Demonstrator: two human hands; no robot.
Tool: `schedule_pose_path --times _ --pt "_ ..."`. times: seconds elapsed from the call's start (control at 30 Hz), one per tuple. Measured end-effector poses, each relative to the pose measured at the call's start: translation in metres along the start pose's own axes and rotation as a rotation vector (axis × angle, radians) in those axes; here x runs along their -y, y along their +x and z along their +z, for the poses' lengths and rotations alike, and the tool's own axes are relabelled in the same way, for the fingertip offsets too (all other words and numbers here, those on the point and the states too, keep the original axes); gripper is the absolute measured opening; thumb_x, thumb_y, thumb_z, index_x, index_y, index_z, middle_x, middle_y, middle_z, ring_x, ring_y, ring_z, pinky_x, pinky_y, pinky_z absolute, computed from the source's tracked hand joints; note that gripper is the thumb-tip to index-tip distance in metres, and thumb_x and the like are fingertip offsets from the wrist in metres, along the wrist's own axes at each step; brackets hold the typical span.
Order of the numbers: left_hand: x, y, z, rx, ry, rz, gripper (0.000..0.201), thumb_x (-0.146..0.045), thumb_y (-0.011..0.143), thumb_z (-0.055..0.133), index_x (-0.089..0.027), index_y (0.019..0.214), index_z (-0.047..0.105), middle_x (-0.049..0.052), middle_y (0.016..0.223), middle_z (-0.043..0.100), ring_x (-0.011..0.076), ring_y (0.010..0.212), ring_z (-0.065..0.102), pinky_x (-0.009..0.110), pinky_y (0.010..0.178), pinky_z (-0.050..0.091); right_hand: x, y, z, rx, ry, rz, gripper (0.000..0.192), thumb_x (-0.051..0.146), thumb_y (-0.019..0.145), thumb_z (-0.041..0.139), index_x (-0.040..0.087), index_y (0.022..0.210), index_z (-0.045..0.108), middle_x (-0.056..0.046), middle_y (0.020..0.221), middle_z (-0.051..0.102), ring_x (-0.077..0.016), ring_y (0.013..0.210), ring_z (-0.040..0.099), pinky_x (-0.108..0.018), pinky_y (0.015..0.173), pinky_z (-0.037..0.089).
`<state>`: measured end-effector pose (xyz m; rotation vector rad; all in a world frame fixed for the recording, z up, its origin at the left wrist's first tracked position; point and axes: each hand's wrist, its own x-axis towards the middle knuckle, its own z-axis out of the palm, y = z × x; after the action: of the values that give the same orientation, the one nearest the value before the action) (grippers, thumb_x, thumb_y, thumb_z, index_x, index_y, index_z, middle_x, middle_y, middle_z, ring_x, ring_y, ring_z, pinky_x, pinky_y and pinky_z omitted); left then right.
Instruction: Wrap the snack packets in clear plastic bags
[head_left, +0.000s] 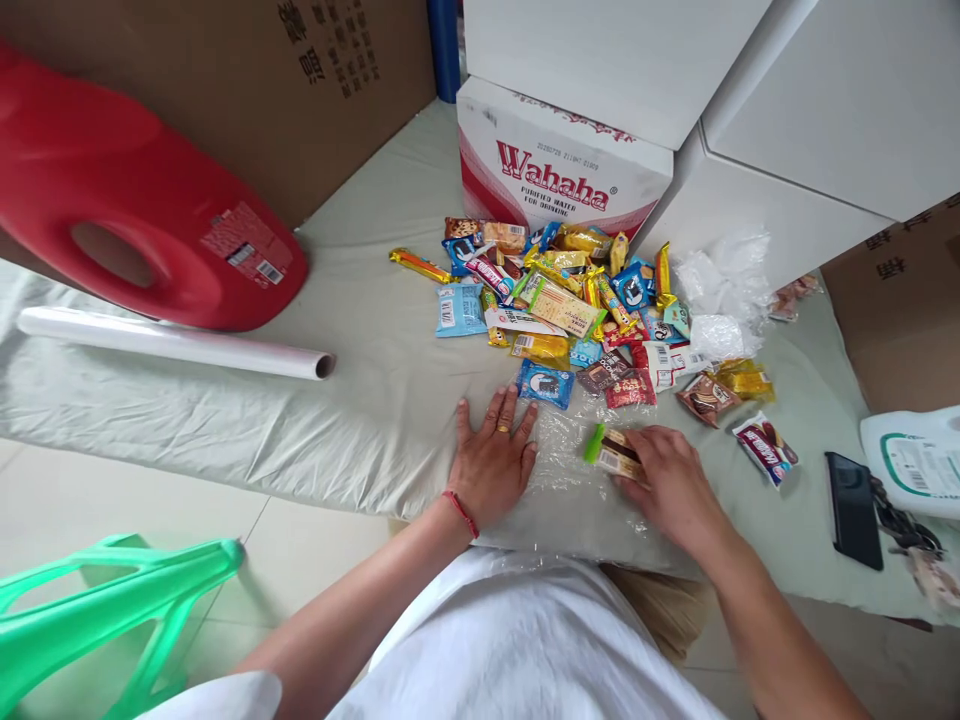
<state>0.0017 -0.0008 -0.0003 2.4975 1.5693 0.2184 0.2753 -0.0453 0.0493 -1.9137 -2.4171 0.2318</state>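
My left hand [493, 462] lies open, flat on the plastic wrap [570, 480], while my right hand [670, 482] grips a snack bar [616, 455] near the snack pile [577, 300].

Looking like a home storeroom: cardboard boxes [247, 90] and a Wahaha water carton [555, 170] stacking against white cabinets [825, 110], red detergent jug [112, 190] lying on a cloth-covered tiled floor [97, 500].

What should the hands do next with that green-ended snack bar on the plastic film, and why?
Probably fold the clear film over the snack bar. The left hand lies flat, pinning the film; the right hand touches the bar, which lies on the film, still uncovered.
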Motion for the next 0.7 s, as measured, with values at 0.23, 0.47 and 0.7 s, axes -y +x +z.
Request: schedule_pose_path --times 0.23,0.47,0.7 --pt "0.001 0.0 -0.002 0.011 0.003 0.001 0.055 -0.038 0.106 0.03 -0.023 0.157 0.042 0.015 0.17 0.025 0.0339 0.157 0.026 0.074 0.121 0.009 0.002 0.007 -0.028 -0.064 0.2 -0.172 0.055 0.032 0.096 0.062 0.021 0.148 0.049 -0.014 0.138 0.06 -0.0332 0.134 0.046 -0.053 0.112 0.042" --pt "-0.001 -0.002 -0.001 -0.006 0.017 -0.002 0.054 -0.035 0.107 0.026 -0.026 0.158 0.041 0.011 0.169 0.026 0.0318 0.156 0.029 0.075 0.121 0.01 0.029 0.044 0.003 0.064 0.183 -0.353 0.059 0.027 0.092 0.069 0.018 0.148 0.052 -0.014 0.139 0.061 -0.0346 0.142 0.039 -0.064 0.121 0.027" --pt "-0.001 -0.002 -0.001 -0.019 0.021 -0.02 0.054 -0.035 0.107 0.027 -0.027 0.158 0.04 0.01 0.169 0.028 0.0318 0.155 0.03 0.077 0.12 0.01 0.021 0.046 0.019 0.039 0.171 -0.364 0.061 0.037 0.095 0.067 0.019 0.151 0.049 -0.016 0.141 0.06 -0.0351 0.143 0.039 -0.066 0.12 0.028"
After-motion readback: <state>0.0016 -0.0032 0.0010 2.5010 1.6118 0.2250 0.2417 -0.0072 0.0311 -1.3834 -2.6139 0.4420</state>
